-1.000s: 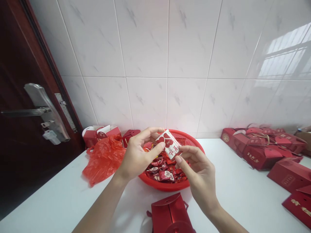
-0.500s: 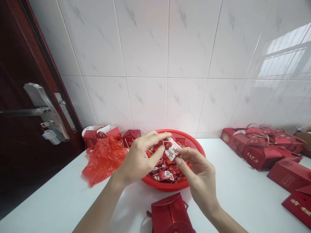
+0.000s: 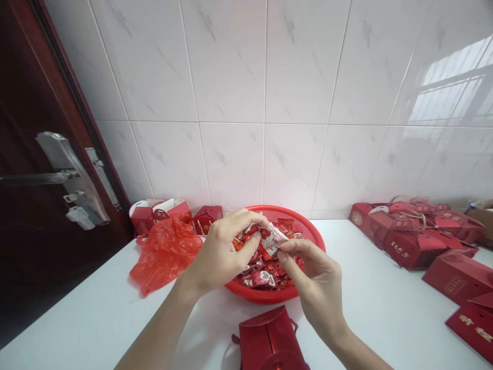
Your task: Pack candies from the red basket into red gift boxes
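Observation:
A small white and red wrapped candy is held between my two hands above the basket. My left hand grips its left end with thumb and fingers. Thumb and forefinger of my right hand pinch its right end. Under them, a round red plastic basket holds many wrapped candies, mostly red. In front of the basket lies a dark red box with a cord at its sides, cut off by the lower edge of the view.
A crumpled red plastic bag lies left of the basket, before several red and white boxes. Many red gift boxes are piled at the right. A tiled wall backs the white table; a door stands left.
Both hands stay almost in place. The candy has tilted slightly between the fingers, and the right fingertips have closed a little further over its end.

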`<state>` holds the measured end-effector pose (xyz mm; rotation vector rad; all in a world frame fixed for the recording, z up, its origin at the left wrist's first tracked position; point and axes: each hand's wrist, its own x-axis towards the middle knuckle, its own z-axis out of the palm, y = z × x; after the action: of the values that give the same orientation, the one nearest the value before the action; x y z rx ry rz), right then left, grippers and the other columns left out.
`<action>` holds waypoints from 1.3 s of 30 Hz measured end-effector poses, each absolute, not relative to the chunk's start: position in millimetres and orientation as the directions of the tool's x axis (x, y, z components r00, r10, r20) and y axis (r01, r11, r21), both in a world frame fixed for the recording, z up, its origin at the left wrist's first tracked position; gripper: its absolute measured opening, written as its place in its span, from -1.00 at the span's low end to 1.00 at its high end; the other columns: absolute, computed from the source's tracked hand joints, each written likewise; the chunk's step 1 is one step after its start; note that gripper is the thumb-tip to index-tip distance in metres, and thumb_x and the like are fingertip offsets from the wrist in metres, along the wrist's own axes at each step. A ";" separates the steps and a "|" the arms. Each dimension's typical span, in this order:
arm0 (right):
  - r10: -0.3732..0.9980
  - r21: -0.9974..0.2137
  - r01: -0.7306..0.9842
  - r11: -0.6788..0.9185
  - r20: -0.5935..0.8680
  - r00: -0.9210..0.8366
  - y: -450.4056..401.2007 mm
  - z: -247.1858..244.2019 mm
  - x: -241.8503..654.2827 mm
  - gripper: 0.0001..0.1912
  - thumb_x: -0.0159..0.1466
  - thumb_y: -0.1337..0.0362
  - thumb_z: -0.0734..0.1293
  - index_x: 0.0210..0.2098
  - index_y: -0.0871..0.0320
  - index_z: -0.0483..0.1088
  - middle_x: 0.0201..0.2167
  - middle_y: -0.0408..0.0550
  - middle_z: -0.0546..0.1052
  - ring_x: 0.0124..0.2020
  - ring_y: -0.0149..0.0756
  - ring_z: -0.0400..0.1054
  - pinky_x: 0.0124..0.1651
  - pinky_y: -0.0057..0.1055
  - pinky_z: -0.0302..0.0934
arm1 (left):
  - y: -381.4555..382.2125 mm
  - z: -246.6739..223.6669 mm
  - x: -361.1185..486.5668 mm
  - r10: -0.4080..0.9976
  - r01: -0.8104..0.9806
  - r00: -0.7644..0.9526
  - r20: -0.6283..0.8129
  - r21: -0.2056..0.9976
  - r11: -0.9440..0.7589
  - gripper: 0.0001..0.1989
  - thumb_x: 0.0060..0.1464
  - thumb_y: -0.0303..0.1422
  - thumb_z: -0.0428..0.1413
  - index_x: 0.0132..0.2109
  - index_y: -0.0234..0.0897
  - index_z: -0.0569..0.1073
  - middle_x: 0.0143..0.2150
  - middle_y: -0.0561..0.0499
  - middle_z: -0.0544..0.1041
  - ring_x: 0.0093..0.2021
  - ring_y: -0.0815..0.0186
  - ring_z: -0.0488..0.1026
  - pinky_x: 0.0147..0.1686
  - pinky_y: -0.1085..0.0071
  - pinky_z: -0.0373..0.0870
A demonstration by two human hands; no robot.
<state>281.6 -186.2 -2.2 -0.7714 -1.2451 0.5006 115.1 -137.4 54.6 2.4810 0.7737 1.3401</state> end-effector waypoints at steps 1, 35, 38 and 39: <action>0.714 -0.751 0.072 0.656 0.649 0.263 -186.2 -2.5 281.4 -0.97 0.25 0.33 0.41 -0.32 0.09 0.54 -0.41 -0.10 0.58 -0.40 -0.32 0.48 -0.33 -0.44 0.43 | -137.2 54.3 115.1 0.543 0.348 0.449 0.710 0.421 -0.838 -0.79 0.17 -0.57 0.04 -0.18 -0.19 0.49 -0.24 0.07 0.56 -0.20 0.34 0.49 -0.16 0.44 0.41; 0.914 -0.872 -0.281 0.401 0.359 0.189 -186.5 16.8 298.9 -0.65 0.20 0.13 0.49 -0.10 -0.01 0.34 -0.26 -0.16 0.48 -0.41 -0.40 0.43 -0.38 -0.45 0.37 | -157.0 29.4 152.1 0.415 0.555 0.302 0.859 0.195 -0.808 -0.83 0.04 -0.34 0.30 -0.25 -0.24 0.47 0.00 -0.11 0.39 0.01 0.14 0.46 -0.04 0.19 0.52; 0.909 -0.867 -0.282 0.410 0.364 0.201 -188.3 16.8 297.5 -0.56 0.20 0.15 0.49 0.02 -0.06 0.32 -0.27 -0.17 0.46 -0.41 -0.38 0.43 -0.34 -0.41 0.40 | -158.1 26.9 155.3 0.436 0.562 0.270 0.858 0.227 -0.795 -0.88 0.11 -0.38 0.24 -0.25 -0.24 0.44 -0.04 -0.08 0.40 -0.09 0.23 0.50 -0.15 0.30 0.53; 0.909 -0.868 -0.277 0.412 0.370 0.194 -188.5 17.0 297.4 -0.53 0.20 0.16 0.49 0.06 -0.07 0.31 -0.29 -0.18 0.46 -0.41 -0.38 0.43 -0.33 -0.39 0.41 | -158.1 26.9 155.5 0.446 0.553 0.273 0.852 0.240 -0.798 -0.90 0.12 -0.42 0.23 -0.24 -0.24 0.43 -0.07 -0.06 0.41 -0.11 0.26 0.51 -0.18 0.34 0.53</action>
<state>297.4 -188.5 17.0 -0.7484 -1.0510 0.9499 155.5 -158.1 26.9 2.5878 1.0193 1.6729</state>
